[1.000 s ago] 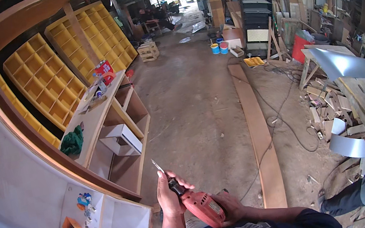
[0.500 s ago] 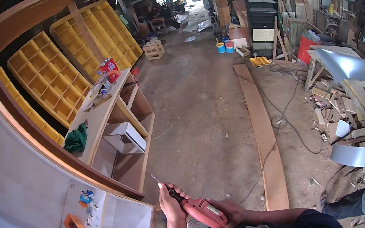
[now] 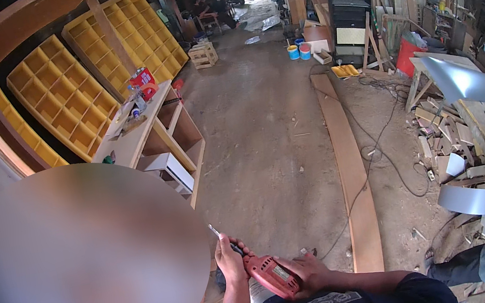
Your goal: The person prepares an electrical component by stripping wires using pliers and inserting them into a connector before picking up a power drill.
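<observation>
The red power tool (image 3: 272, 277) is held in front of the person's waist, tilted so that its bit (image 3: 213, 229) points up and away to the left. The left hand (image 3: 231, 262) is closed round the nose of the tool, and the right hand (image 3: 306, 273) grips its rear body. The main danger, as I judge it, lies in the left grip: with thumb and fingers so near the bit, an accidental start could cut or twist them. A blurred patch covers the lower left, so I cannot tell what stands just beside the bit's tip there; a turn that way could scrape something. The dark cable (image 3: 347, 224) crosses the long plank (image 3: 361, 234) and loops over the floor (image 3: 268, 147), where a careless step could snag a foot and jerk the tool, if that cable feeds it.
</observation>
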The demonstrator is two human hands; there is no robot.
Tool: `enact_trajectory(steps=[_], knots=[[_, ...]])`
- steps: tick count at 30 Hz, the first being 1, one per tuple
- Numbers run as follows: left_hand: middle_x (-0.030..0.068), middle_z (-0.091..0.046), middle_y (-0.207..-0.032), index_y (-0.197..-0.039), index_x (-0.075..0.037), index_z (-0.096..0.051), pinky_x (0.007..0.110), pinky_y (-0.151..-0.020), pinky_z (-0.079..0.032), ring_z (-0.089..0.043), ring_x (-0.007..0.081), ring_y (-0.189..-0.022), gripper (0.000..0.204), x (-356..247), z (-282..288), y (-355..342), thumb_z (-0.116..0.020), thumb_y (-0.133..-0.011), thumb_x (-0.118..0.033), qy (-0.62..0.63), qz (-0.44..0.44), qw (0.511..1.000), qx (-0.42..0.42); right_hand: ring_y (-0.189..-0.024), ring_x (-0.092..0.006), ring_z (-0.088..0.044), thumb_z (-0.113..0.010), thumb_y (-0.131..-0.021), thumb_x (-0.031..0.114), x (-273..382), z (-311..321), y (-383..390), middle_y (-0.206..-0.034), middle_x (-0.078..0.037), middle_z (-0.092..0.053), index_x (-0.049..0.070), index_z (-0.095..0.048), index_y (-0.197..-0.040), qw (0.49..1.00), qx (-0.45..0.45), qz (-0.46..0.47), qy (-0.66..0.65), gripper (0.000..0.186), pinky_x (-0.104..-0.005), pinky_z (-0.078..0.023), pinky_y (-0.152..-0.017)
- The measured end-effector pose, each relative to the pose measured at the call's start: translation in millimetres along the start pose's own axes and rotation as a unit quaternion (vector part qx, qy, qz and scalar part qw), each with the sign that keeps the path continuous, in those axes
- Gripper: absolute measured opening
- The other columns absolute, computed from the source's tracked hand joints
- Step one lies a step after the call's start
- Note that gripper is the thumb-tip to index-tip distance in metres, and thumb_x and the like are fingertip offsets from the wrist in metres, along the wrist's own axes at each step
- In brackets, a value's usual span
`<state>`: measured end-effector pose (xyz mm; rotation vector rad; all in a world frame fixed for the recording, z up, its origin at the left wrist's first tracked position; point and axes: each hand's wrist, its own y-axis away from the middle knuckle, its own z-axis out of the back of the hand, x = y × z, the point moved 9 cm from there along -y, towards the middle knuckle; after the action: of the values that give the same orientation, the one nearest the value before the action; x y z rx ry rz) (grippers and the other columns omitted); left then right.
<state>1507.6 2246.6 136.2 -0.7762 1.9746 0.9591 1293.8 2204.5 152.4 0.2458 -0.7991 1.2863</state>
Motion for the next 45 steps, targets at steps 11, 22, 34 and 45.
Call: enact_trajectory(steps=[11, 22, 34, 45], knots=[[0.0069, -0.056, -0.067, -0.085, -0.005, -0.052, 0.034, -0.047, -0.050, -0.056, 0.0178, -0.050, 0.035, -2, 23, -7, -0.057, -0.106, -0.032, -0.099, -0.032, 0.994, -0.027, -0.096, -0.0409, -0.071, -0.084, -0.074, 0.043, -9, -15, -11, -0.116, -0.019, -0.071, 0.007, -0.029, -0.161, 0.998, 0.012, -0.002, 0.058, 0.109, -0.0498, -0.054, -0.087], [0.0048, -0.053, -0.070, -0.088, -0.008, -0.047, 0.033, -0.046, -0.049, -0.054, 0.0162, -0.052, 0.031, 26, 19, -10, -0.059, -0.106, -0.030, 0.027, 0.035, 0.998, -0.050, -0.090, -0.0384, -0.072, -0.090, -0.066, 0.051, 2, 1, -9, -0.112, -0.021, -0.071, 0.002, -0.036, -0.155, 0.997, -0.012, 0.012, -0.077, 0.115, -0.0481, -0.057, -0.075], [0.0055, -0.055, -0.070, -0.090, -0.007, -0.047, 0.034, -0.047, -0.051, -0.056, 0.0159, -0.052, 0.030, 23, 11, -10, -0.060, -0.106, -0.029, 0.012, 0.017, 0.999, -0.029, -0.092, -0.0423, -0.071, -0.089, -0.067, 0.047, -15, -6, -7, -0.111, -0.021, -0.071, 0.001, -0.037, -0.153, 0.993, 0.007, 0.000, -0.117, 0.111, -0.0487, -0.057, -0.077], [0.0057, -0.056, -0.069, -0.088, -0.006, -0.051, 0.032, -0.044, -0.050, -0.055, 0.0161, -0.049, 0.029, 33, 28, -16, -0.063, -0.104, -0.027, -0.018, 0.001, 0.999, -0.051, -0.092, -0.0421, -0.071, -0.087, -0.070, 0.046, -20, -12, -5, -0.116, -0.021, -0.070, 0.002, -0.037, -0.154, 0.996, 0.030, -0.004, -0.085, 0.108, -0.0489, -0.057, -0.079]])
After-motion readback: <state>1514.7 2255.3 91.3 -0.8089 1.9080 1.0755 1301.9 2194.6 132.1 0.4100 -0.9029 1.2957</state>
